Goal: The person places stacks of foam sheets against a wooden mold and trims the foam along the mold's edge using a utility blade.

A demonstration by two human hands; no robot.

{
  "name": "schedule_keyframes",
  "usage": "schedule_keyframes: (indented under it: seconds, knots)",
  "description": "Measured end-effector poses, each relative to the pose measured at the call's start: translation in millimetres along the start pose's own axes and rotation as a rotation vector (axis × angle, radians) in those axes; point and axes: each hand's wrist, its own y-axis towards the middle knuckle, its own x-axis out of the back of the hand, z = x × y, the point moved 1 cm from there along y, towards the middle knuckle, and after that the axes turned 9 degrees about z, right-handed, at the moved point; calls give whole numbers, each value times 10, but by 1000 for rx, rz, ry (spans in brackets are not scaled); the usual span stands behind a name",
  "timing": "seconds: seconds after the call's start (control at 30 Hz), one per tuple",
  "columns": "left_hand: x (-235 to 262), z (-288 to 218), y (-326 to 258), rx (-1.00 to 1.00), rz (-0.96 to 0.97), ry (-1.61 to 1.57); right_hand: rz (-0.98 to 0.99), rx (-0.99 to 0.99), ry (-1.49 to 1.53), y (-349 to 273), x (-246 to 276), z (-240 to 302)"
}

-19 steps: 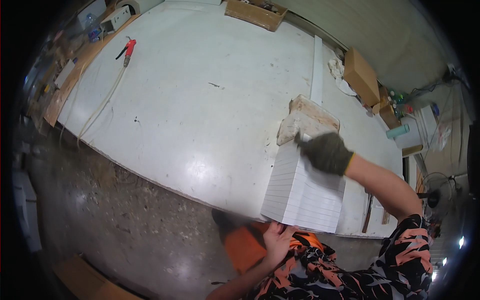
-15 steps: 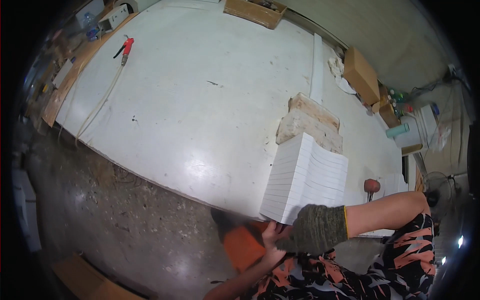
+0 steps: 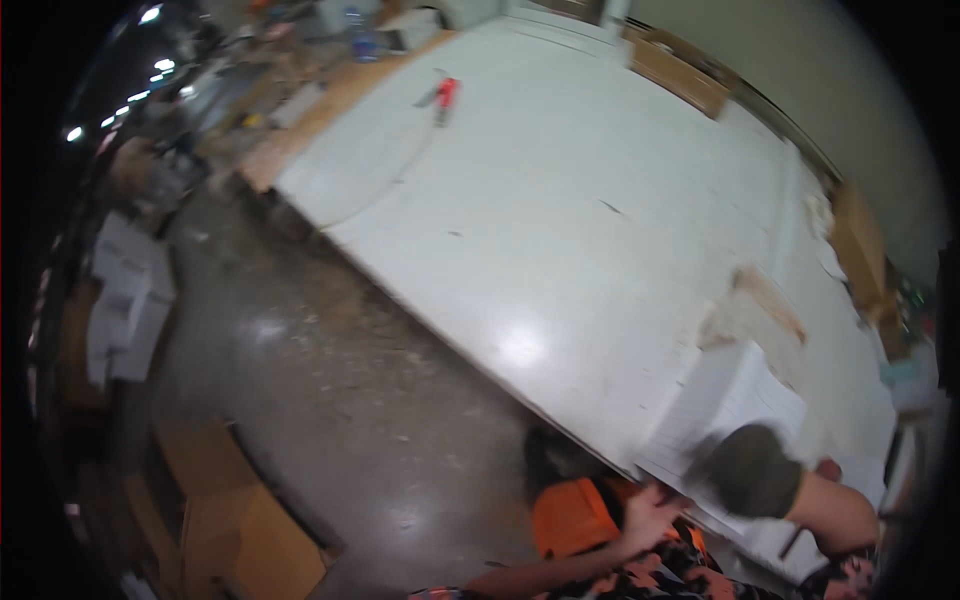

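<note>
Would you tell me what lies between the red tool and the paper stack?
In the head view, only bare white tabletop separates the red tool from the paper stack.

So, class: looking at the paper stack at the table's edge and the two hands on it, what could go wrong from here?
1. The paper stack overhangs the table edge near the person; it could slide off onto the floor.
2. The right hand wears a thick glove, so its grip on loose sheets may slip.
3. The bare left hand sits under the stack's edge and might get cut by paper.
</note>
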Motion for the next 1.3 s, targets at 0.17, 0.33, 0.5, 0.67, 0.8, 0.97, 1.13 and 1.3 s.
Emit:
schedule_keyframes:
  seconds: [0.17, 0.33, 0.5, 0.67, 0.8, 0.97, 1.13, 1.3]
  knots:
    - [143, 182, -77, 117, -110, 114, -755, -474, 137, -541, -200, -806]
    - [259, 348, 21, 213, -77, 140, -932, -488, 399, -852, -495, -902]
    - [60, -151, -27, 193, -117, 245, -1114, -430, 440, -1074, -867, -1032]
    - [-261, -241, -92, -76, -405, 368, -1310, -517, 541, -1381, -1361, -1133]
    - [-49, 9, -66, -65, -387, 497, -1537, -582, 802, -1622, -1891, -1141]
    - [-114, 88, -134, -4, -411, 262, -1682, -660, 932, -1618, -2425, -1072]
    - [-336, 158, -105, -168, -642, 499, -1746, -781, 1030, -1781, -3246, -1047]
    - [-159, 595, -179, -436, -380, 946, -1845, -544, 792, -1816, -4375, -1225]
